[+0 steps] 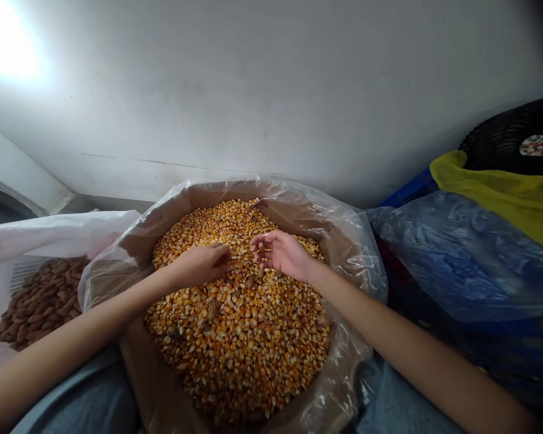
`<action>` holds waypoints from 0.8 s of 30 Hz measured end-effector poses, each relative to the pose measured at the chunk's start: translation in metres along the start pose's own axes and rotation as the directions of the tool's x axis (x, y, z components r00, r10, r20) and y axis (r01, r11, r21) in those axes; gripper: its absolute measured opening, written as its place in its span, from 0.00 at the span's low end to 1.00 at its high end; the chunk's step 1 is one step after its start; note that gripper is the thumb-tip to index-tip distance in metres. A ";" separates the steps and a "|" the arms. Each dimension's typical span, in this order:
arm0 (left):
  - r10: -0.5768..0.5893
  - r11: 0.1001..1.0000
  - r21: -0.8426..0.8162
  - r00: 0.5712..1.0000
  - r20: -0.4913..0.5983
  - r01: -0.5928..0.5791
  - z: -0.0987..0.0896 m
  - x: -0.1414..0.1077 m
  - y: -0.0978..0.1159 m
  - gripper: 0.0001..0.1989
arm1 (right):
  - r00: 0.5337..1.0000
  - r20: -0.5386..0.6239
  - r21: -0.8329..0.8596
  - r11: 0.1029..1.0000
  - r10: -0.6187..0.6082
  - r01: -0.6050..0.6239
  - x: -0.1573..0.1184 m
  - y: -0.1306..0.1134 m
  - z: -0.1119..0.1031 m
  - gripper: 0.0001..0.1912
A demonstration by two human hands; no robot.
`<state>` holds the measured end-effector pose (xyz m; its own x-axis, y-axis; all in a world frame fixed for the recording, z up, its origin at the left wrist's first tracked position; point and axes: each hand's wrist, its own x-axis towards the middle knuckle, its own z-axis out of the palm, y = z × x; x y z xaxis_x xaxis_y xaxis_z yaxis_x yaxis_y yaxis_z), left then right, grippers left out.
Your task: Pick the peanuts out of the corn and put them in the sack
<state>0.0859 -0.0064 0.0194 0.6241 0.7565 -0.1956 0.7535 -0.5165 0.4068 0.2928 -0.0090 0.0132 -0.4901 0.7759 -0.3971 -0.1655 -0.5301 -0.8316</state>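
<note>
Loose yellow corn kernels (pixel 253 337) fill a large bag lined with clear plastic (pixel 357 241). Over the left part of the kernels is my left hand (pixel 203 264), its fingers curled together; what they hold, if anything, is hidden. My right hand (pixel 283 256) is just to the right, palm turned inward and fingers bent but apart, with a small pale piece (pixel 261 246) at the fingers. Some peanuts in their shells lie among the kernels, one of them (pixel 213 310) below my left hand and another (pixel 250 281) between and below the hands.
At the left, a white and pink bag (pixel 63 224) holds many peanuts (pixel 45 301). On the right are a bluish plastic bag (pixel 461 253), yellow mesh cloth (pixel 502 193) and a black fan-like object (pixel 507 138). A pale wall (pixel 262 90) rises behind.
</note>
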 end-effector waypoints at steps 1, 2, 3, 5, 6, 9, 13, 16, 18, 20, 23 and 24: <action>-0.008 0.997 -0.081 1.000 -0.015 0.006 -0.002 0.000 0.000 0.13 | 1.000 -0.011 -0.050 0.999 -0.004 0.003 -0.001 0.000 0.000 0.14; -0.020 0.986 -0.165 0.999 -0.031 0.015 -0.003 0.000 0.000 0.13 | 1.000 -0.020 -0.159 0.987 -0.017 0.013 -0.002 0.001 -0.001 0.15; -0.036 0.969 -0.244 0.998 -0.049 0.023 -0.005 -0.001 0.000 0.13 | 0.999 -0.014 -0.311 0.950 -0.036 0.030 -0.003 0.002 -0.002 0.15; -0.059 0.937 -0.348 0.996 -0.071 0.031 -0.006 -0.001 -0.001 0.14 | 0.998 0.056 -0.638 0.767 -0.042 0.068 -0.004 0.006 -0.004 0.13; -0.062 0.934 -0.356 0.995 -0.076 0.031 -0.006 -0.001 -0.002 0.14 | 0.995 0.101 -0.762 0.642 -0.020 0.090 -0.005 0.008 -0.005 0.13; 0.007 0.974 -0.225 0.999 -0.050 -0.018 -0.002 -0.001 -0.006 0.13 | 0.980 0.194 -0.918 0.359 0.037 0.168 -0.004 0.015 -0.005 0.15; 0.055 0.998 -0.030 0.998 0.012 -0.055 0.004 0.000 -0.008 0.13 | 0.972 0.223 -0.925 0.300 -0.067 0.233 -0.002 0.013 -0.003 0.10; 0.014 0.999 0.029 1.000 0.012 -0.015 0.006 0.001 -0.007 0.15 | 0.981 0.127 -0.841 0.508 -0.147 0.185 -0.003 0.005 -0.001 0.15; 0.009 1.000 0.014 1.000 0.001 -0.009 0.006 0.002 -0.007 0.15 | 0.988 0.033 -0.669 0.731 -0.152 0.135 -0.004 -0.001 -0.001 0.16; 0.009 0.997 -0.076 1.000 -0.028 -0.011 0.004 0.002 -0.008 0.15 | 0.988 -0.012 -0.415 0.900 -0.154 0.135 -0.005 -0.006 -0.002 0.17; -0.024 0.905 -0.425 0.999 -0.022 0.012 0.000 0.001 -0.008 0.15 | 0.978 -0.040 -0.187 0.963 -0.206 0.195 -0.005 -0.010 -0.006 0.16; -0.048 0.821 -0.570 0.999 -0.007 0.035 -0.002 0.000 -0.008 0.15 | 0.976 -0.064 -0.204 0.960 -0.208 0.191 -0.005 -0.010 -0.008 0.17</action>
<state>0.0800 -0.0015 0.0177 0.5859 0.7831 -0.2085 0.5229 -0.1688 0.8355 0.3034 -0.0048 0.0207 -0.3894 0.8894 -0.2392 -0.0780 -0.2907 -0.9536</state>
